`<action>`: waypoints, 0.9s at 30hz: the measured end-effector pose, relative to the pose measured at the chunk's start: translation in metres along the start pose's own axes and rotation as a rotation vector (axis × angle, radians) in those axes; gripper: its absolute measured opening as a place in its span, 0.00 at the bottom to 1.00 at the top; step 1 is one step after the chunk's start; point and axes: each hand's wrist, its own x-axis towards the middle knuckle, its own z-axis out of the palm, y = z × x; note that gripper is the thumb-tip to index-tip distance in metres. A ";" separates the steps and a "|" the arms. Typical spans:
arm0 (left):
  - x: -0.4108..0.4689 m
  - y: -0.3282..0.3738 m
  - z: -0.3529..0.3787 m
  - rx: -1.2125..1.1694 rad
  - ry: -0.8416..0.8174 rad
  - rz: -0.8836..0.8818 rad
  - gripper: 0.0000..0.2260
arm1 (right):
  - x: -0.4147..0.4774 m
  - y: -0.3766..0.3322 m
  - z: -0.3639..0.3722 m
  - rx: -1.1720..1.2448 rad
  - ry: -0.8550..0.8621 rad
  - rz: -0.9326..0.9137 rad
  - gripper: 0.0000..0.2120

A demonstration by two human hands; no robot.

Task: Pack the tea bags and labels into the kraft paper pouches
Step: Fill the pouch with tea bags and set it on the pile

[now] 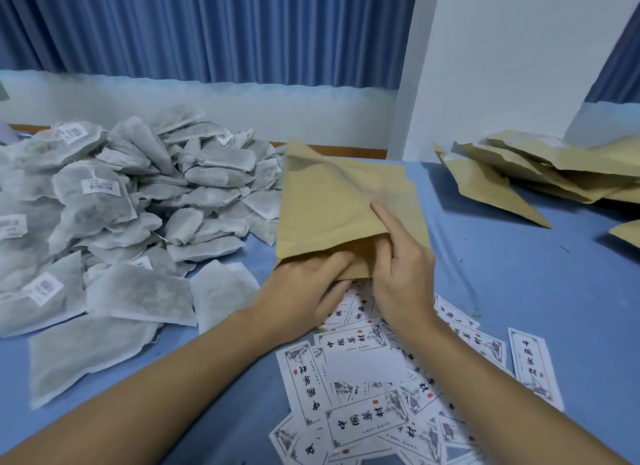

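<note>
A kraft paper pouch (pixel 332 201) lies in the middle of the blue table, its open mouth toward me. My left hand (pixel 304 291) grips the near left edge of the mouth, thumb on top and fingers underneath. My right hand (pixel 401 267) holds the mouth's right side, with its index finger lying straight along the top flap and other fingers inside the opening. A large heap of white tea bags (pixel 114 215) covers the table's left side. White printed labels (pixel 374 388) lie scattered in front of the pouch, partly under my hands.
A pile of kraft pouches (pixel 540 166) lies at the back right, and one more pouch corner (pixel 628 232) shows at the right edge. The table's blue cloth (pixel 519 284) is bare between the pouches and labels. Blue curtains and a white wall stand behind.
</note>
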 end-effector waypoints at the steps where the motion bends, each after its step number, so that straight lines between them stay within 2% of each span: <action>1: 0.001 0.001 0.000 0.035 0.083 0.068 0.12 | 0.001 0.002 -0.002 -0.031 0.011 0.013 0.25; 3: 0.001 0.007 0.002 0.031 0.164 0.187 0.10 | 0.002 0.005 -0.007 -0.103 0.011 0.011 0.29; 5: -0.003 0.015 0.005 -0.007 0.141 0.204 0.10 | -0.001 0.003 -0.011 -0.165 -0.021 -0.009 0.35; 8: -0.014 0.032 0.010 -0.074 -0.093 -0.045 0.15 | -0.003 -0.002 -0.014 -0.257 -0.090 -0.028 0.40; 10: -0.016 0.036 0.013 -0.031 -0.234 -0.182 0.19 | -0.002 -0.004 -0.014 -0.343 -0.124 -0.055 0.41; 14: -0.014 0.039 0.013 0.022 -0.233 -0.308 0.23 | 0.000 -0.004 -0.012 -0.501 -0.166 -0.080 0.41; 21: -0.001 0.047 0.006 -0.134 -0.303 -0.528 0.19 | 0.000 -0.004 -0.012 -0.492 -0.185 -0.061 0.43; 24: 0.004 0.049 0.003 -0.179 -0.361 -0.627 0.24 | 0.000 -0.003 -0.012 -0.491 -0.219 -0.044 0.43; 27: 0.008 0.049 0.001 -0.146 -0.436 -0.651 0.23 | 0.000 -0.004 -0.013 -0.442 -0.248 -0.033 0.43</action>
